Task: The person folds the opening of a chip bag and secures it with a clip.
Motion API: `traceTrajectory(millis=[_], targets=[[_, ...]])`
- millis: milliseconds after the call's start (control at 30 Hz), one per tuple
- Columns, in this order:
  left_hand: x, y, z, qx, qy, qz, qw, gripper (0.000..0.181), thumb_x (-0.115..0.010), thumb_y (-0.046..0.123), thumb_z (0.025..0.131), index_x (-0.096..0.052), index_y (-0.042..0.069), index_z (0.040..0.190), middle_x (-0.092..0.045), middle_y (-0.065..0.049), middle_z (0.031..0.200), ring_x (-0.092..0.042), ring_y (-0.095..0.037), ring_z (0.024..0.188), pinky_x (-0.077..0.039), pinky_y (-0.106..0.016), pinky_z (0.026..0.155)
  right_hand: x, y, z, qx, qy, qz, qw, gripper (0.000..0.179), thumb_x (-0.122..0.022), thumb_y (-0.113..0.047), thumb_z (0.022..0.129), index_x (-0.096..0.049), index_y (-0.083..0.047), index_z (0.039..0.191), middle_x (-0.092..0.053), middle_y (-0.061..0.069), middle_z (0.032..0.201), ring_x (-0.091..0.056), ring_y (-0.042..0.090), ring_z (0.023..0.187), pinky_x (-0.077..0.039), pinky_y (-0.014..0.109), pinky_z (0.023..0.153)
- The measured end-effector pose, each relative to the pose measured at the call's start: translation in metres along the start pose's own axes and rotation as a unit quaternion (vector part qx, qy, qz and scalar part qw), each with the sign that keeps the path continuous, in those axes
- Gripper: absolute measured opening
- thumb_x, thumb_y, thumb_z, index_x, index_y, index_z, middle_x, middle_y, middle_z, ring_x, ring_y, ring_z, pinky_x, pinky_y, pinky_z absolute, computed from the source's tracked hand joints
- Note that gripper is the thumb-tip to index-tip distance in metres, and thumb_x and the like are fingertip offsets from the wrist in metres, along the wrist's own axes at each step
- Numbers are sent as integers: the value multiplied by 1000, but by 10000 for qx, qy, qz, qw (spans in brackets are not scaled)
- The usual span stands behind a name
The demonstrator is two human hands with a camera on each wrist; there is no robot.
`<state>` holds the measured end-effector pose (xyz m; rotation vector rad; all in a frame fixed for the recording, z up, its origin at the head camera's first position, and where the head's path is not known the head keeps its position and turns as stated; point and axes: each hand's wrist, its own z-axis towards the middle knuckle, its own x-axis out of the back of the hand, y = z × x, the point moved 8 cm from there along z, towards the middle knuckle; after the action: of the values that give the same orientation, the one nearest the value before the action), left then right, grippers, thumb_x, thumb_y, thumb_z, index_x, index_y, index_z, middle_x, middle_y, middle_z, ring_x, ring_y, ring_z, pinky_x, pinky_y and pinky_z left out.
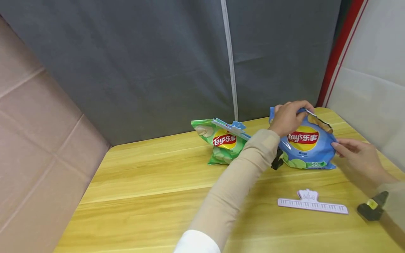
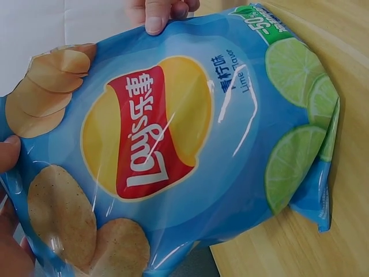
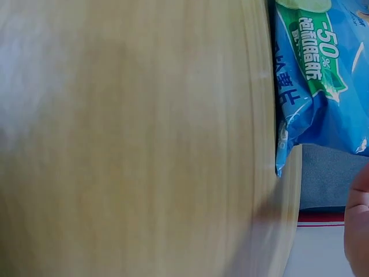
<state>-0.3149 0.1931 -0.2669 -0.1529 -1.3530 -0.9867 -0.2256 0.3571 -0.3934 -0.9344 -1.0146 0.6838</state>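
A blue Lay's chip bag (image 1: pixel 319 151) stands at the right rear of the table, its front facing me. My left hand (image 1: pixel 289 117) grips the bag's top edge near its left corner. My right hand (image 1: pixel 360 158) pinches the bag's right side between thumb and fingers. In the left wrist view the lime-printed front of the chip bag (image 2: pixel 230 173) fills most of the picture, with right-hand fingertips (image 2: pixel 154 23) on its edge. Only the bag's lower corner (image 3: pixel 334 121) shows in the right wrist view, beside part of my right hand (image 3: pixel 358 225).
A green Lay's bag (image 1: pixel 218 154) with a blue clip (image 1: pixel 237 127) across its top stands left of the blue bag. Nearer me lies a pale pink clip with piano-key print (image 1: pixel 311 205). A grey curtain (image 1: pixel 158 70) hangs behind the wooden table (image 1: pixel 142 175).
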Motion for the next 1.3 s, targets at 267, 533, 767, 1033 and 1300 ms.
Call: traceTrajectory(millis=[267,533,767,1033,1300], targets=[[0,-1,-1,-55,-155,1,9999,16,-50,22,91,-61,33,93,-56,26,98,-43,11,91,-19,-16,81,-2,-4,-2,308,-30,-462,9985,12,-55,-26,88,-61,-20,97,-55,-24,75,-50,-8,63,-40,8,54],[2,-2,-1,-118,-270,17,9996,16,-48,22,92,-61,32,93,-55,25,98,-42,9,91,-19,-17,82,-3,-18,-2,791,-84,-1270,9887,31,-54,-23,89,-57,5,103,-50,-15,72,-45,-2,57,-37,12,49],[-1,-3,-1,-98,-263,54,9996,15,-49,24,91,-61,33,92,-55,26,98,-43,10,91,-20,-17,81,-4,-35,-8,1228,67,-1126,9860,17,-55,-8,87,-60,7,93,-53,-19,68,-46,-6,56,-37,8,51],[1,-6,-2,-97,-254,-25,9996,19,-46,19,93,-61,31,87,-55,25,95,-42,7,88,-20,-18,82,-10,-28,-5,1601,-84,-985,9821,9,-54,-6,87,-57,3,90,-60,-5,66,-53,-3,58,-40,6,54],[1,-7,-3,-112,-305,-22,9995,23,-46,15,92,-61,30,84,-55,24,93,-42,6,87,-21,-18,81,-12,-36,-10,1381,-26,-971,9856,12,-56,-7,86,-60,5,88,-61,-9,72,-50,-16,65,-38,2,59]])
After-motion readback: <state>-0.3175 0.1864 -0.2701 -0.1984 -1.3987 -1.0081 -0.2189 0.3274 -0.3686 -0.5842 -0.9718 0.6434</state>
